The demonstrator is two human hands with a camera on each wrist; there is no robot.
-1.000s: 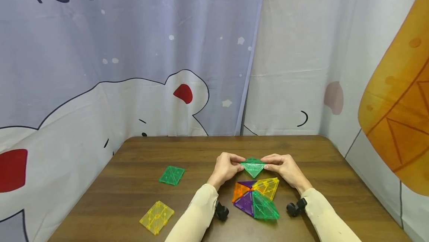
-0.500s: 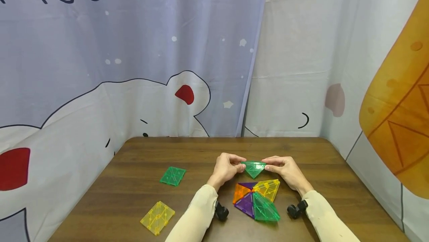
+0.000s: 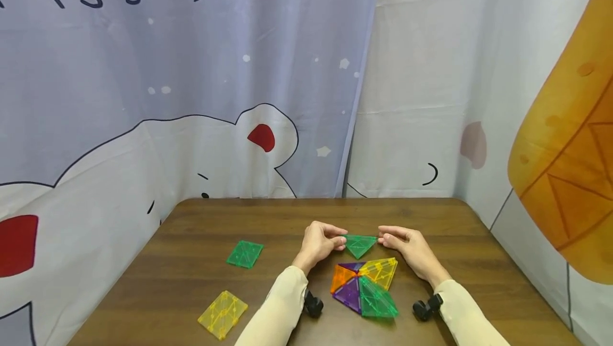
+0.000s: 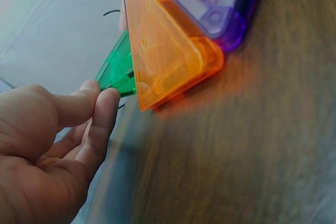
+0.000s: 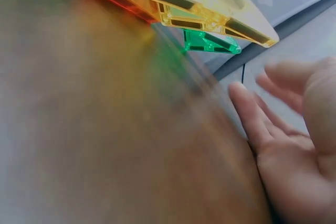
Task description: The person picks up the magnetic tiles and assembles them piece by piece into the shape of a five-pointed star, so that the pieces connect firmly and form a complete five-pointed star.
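Note:
A green triangular magnetic tile lies level between the hands, one point toward the wearer. My left hand pinches its left corner between thumb and finger, as the green tile shows in the left wrist view. My right hand stays just right of the tile; in the right wrist view a gap shows between the right hand and the green tile, with nothing held. Nearer the wearer sits a fan-shaped group of raised tiles: orange, purple, yellow and green.
On the left part of the wooden table lie a green square tile and a yellow square tile. A printed curtain hangs behind the table's far edge. Black wrist cameras sit beside both sleeves.
The two green faces seen at first have folded to one visible triangle. My right hand has let go of its right corner and moved slightly right; my left hand keeps its pinch.

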